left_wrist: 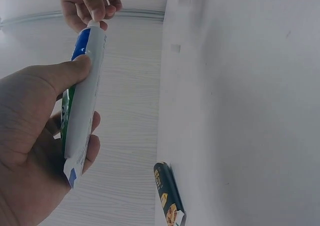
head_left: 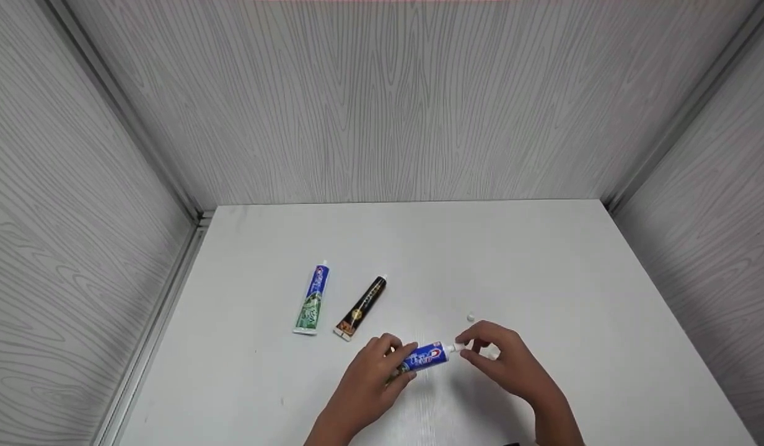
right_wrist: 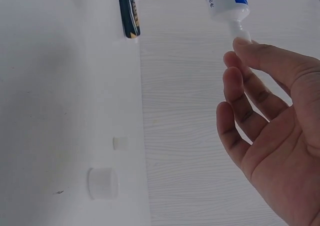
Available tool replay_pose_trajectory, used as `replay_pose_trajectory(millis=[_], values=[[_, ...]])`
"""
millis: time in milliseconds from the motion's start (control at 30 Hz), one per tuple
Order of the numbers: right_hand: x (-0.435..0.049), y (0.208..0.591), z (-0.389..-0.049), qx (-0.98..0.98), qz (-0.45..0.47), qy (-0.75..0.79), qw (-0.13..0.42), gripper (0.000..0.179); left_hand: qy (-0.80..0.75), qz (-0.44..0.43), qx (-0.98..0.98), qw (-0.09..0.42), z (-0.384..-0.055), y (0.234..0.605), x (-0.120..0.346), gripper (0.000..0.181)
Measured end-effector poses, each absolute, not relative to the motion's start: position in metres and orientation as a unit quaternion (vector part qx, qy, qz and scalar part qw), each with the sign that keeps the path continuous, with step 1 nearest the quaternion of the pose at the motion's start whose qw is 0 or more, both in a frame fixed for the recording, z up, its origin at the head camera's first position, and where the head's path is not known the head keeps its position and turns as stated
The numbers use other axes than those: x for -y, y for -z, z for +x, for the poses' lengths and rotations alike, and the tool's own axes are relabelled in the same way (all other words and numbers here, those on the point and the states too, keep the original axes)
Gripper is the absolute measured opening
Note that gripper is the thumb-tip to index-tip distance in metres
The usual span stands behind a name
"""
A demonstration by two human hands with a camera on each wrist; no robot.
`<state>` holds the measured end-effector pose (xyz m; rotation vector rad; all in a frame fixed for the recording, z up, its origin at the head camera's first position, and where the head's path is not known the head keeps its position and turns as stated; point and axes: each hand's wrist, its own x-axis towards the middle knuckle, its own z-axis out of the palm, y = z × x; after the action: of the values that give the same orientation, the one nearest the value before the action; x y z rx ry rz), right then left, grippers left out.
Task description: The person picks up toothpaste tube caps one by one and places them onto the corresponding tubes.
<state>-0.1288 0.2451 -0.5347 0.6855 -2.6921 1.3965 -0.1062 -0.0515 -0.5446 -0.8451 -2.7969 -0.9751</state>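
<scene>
A blue, green and white toothpaste tube (head_left: 426, 355) is held up off the table by my left hand (head_left: 370, 379), thumb on one side and fingers on the other. At its nozzle end, the thumb and forefinger of my right hand (head_left: 509, 360) pinch a small white cap (right_wrist: 241, 32). Whether the cap is threaded on or loose on the nozzle cannot be told. In the left wrist view the printed face of the tube (left_wrist: 82, 106) is partly turned away, and its flat crimped end hangs beside the palm.
Left of the hands lie a blue-green toothpaste tube (head_left: 311, 300) and a black toothpaste tube (head_left: 360, 308). On the white table, near the right hand, are a small white cap (right_wrist: 120, 143) and a larger white cap (right_wrist: 103, 183). Wood-grain panels (head_left: 388, 105) enclose the table.
</scene>
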Motion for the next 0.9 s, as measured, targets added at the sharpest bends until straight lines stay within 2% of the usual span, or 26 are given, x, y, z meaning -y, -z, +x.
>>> replay_pose_trajectory(millis=[400, 733, 900], values=[[-0.2413, 0.5330, -0.1278, 0.849, 0.248, -0.465, 0.025, 0.025, 0.322, -0.276, 0.905, 0.026, -0.1059, 0.5409, 0.0521, 0.044], [-0.2426, 0.5324, -0.1293, 0.854, 0.241, -0.461, -0.012, 0.026, 0.325, -0.277, 0.904, 0.022, -0.1052, 0.5410, 0.0530, 0.044], [-0.2429, 0.5319, -0.1296, 0.856, 0.238, -0.459, -0.025, 0.019, 0.323, -0.278, 0.904, 0.020, -0.1052, 0.5418, 0.0528, 0.044]])
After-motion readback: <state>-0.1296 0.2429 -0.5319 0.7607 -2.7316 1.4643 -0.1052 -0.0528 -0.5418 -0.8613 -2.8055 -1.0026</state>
